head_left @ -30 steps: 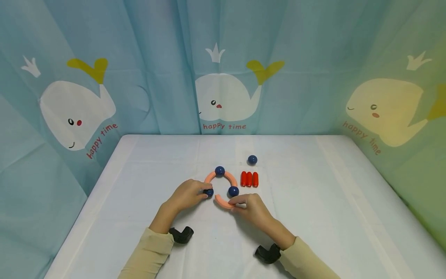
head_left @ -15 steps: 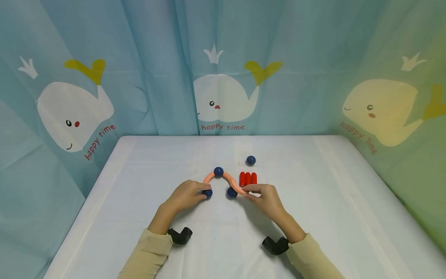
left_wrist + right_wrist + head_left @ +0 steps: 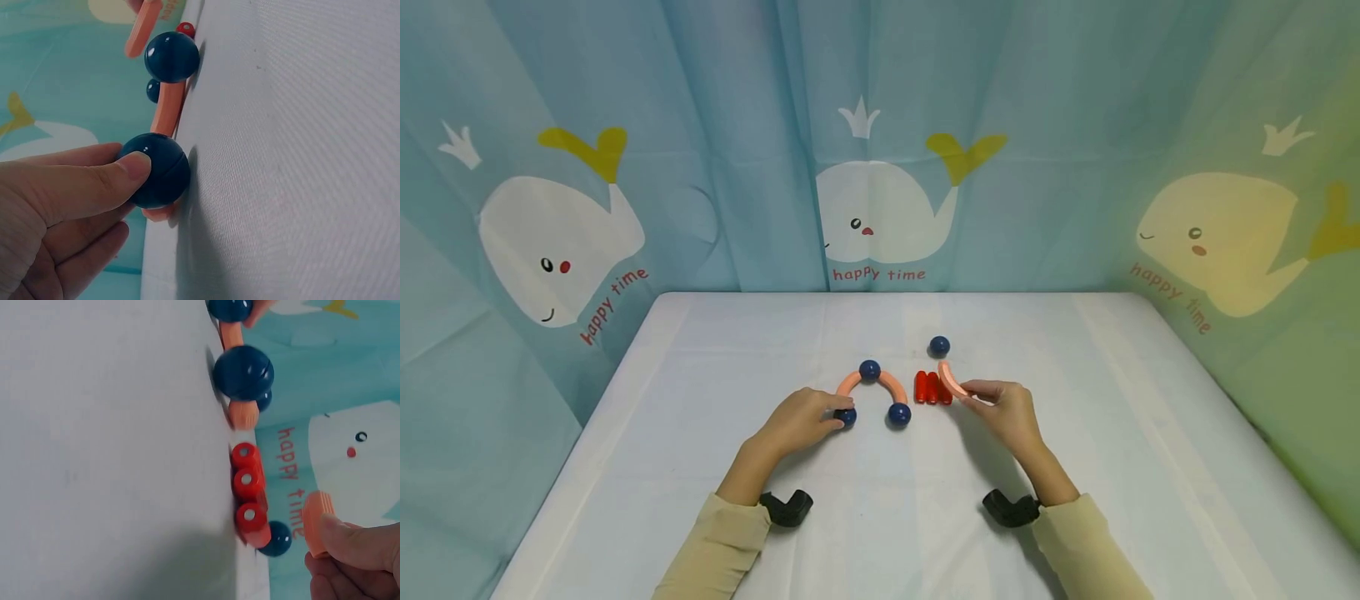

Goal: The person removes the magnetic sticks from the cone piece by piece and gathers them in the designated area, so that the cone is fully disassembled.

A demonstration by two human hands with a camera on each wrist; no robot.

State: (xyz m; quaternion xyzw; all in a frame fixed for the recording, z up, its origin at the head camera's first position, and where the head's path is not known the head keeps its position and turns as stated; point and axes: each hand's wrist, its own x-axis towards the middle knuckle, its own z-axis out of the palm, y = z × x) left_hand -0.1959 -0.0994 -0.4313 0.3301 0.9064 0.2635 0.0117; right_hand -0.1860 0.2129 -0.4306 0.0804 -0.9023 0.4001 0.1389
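Observation:
Between its thumb and fingers my left hand (image 3: 805, 419) pinches a dark blue ball (image 3: 164, 178) at the left end of an arch on the table. Two curved orange rods (image 3: 894, 386) form this arch, joined at the top by a second blue ball (image 3: 869, 370). A third blue ball (image 3: 898, 415) sits at its right end. My right hand (image 3: 1011, 417) holds a separate curved orange rod (image 3: 317, 519) by one end, raised over the table. In the head view its free end points up toward a loose blue ball (image 3: 939, 346) and overlaps the rightmost red rod.
Three short red rods (image 3: 927, 387) lie side by side, right of the arch. The white table (image 3: 737, 350) backs onto a blue curtain (image 3: 760, 167) printed with whales. A black device (image 3: 787, 508) is strapped at each wrist.
My right hand has lifted the loose curved orange rod from below the arch and carried it right and away from me, past the right-end ball. The left hand stays on its ball.

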